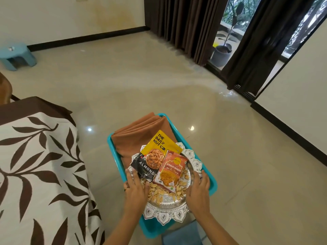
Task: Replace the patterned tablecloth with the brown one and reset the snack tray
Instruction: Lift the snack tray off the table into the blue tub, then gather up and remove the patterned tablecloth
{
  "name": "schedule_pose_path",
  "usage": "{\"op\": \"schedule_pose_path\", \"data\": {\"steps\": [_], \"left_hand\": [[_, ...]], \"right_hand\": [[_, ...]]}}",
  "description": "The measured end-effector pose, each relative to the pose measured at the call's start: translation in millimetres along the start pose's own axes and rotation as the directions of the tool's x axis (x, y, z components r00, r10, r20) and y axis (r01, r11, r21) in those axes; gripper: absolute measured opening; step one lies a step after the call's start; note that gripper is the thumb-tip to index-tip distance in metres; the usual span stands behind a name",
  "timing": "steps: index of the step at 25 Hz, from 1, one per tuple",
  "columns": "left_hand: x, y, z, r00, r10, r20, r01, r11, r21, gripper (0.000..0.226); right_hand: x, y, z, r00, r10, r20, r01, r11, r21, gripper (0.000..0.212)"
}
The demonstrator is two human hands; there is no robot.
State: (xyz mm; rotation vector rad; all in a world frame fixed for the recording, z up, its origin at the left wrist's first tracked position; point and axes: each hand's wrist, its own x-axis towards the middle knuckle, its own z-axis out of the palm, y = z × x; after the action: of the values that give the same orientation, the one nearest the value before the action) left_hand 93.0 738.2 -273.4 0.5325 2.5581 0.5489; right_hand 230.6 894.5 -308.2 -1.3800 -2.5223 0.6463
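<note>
Left: white tablecloth with brown leaf pattern [35, 165], covering the table; removal not yet done. Centre: left hand [135, 189], fingers together along the rim and thumb on top, grips the round embossed silver snack tray [166, 214], which holds packets and nutshells. The tray rests over the folded brown cloth [141, 135] inside a turquoise plastic tub [210, 181]. The brown cloth is unspread, the tray off the table. Right hand [198, 190], fingers curled round the opposite rim. The tub wall stands close beside the tray at right; open tiled floor [247, 174] lies beyond.
</note>
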Motion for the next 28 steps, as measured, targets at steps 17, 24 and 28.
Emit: {"op": "schedule_pose_path", "data": {"steps": [17, 24, 28], "left_hand": [[11.3, -29.4, -118.0, 0.990, -0.060, -0.130, 0.059, 0.998, -0.014, 0.064], [-25.4, -78.7, -174.0, 0.831, 0.001, -0.556, 0.047, 0.996, 0.073, 0.050], [-70.9, -161.3, -215.7, 0.551, -0.418, -0.722, 0.479, 0.867, -0.136, 0.062]], "right_hand": [[70.1, -155.6, -37.5, 0.931, -0.344, 0.124, 0.344, 0.939, 0.022, 0.044], [43.9, -237.1, -7.8, 0.825, -0.525, 0.209, 0.516, 0.851, 0.102, 0.050], [11.2, -279.7, 5.4, 0.761, -0.595, 0.260, 0.575, 0.803, 0.155, 0.051]]}}
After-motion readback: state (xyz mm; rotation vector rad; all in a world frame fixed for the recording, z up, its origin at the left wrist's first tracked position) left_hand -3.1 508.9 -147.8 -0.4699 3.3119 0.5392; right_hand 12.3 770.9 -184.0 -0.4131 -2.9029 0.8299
